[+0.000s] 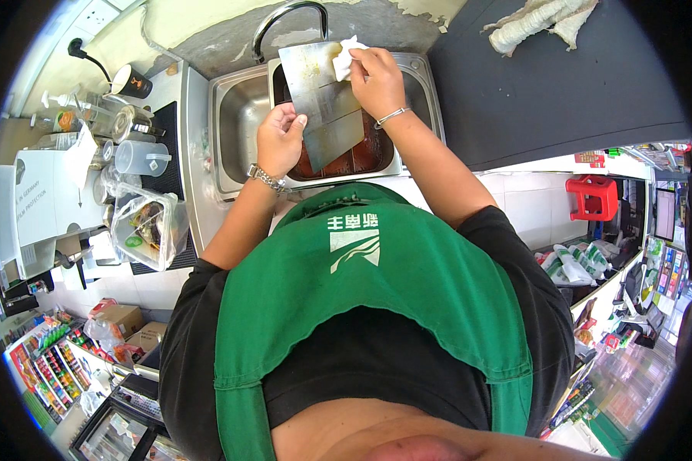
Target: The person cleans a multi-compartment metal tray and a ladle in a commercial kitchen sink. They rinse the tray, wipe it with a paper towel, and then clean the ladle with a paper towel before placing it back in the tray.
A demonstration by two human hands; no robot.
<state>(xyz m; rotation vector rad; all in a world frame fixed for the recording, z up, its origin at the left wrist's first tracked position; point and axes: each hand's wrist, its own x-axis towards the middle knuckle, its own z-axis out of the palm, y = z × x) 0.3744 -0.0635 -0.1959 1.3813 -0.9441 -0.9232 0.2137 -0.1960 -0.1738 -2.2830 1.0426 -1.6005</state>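
Observation:
A flat metal sheet (328, 109) with yellowish, greasy stains near its top is held tilted over a double stainless-steel sink (226, 173). My left hand (281, 138) grips its left edge, thumb on the front face. Crumpled white paper or cloth (343, 59) is pinched in my right hand (378, 80), against the sheet's upper right corner. Below the sheet, a dark reddish-brown divided container (375, 152) sits in the sink, partly hidden. The curved chrome faucet (291, 7) rises behind the sheet's top.
Left of the sink are a black ribbed mat (170, 124), a clear measuring jug (143, 158), a clear plastic tub (150, 225) with contents, a dark paper cup (131, 82) and several bottles. A rumpled off-white cloth (533, 26) lies on the dark counter (553, 104) at right.

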